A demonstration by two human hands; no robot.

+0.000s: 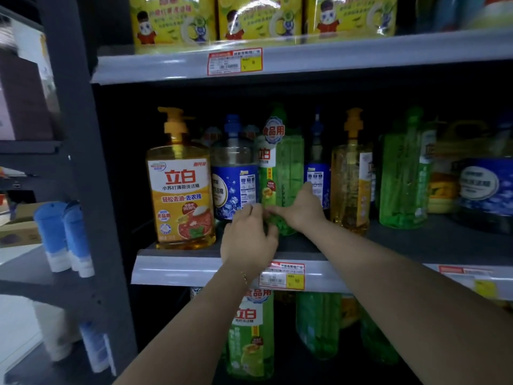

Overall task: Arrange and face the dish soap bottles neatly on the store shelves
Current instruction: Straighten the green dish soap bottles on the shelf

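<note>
Dim, dark shelf recesses w/ glare on shelf edge (305, 55), motion blur + wide-angle bending at edges.

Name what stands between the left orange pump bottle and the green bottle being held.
In the head view, a blue-labelled bottle stands between the orange pump bottle and the green bottle.

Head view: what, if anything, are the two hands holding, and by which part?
The left hand and right hand both grip the green bottle low down near its base, one on each side.
</note>
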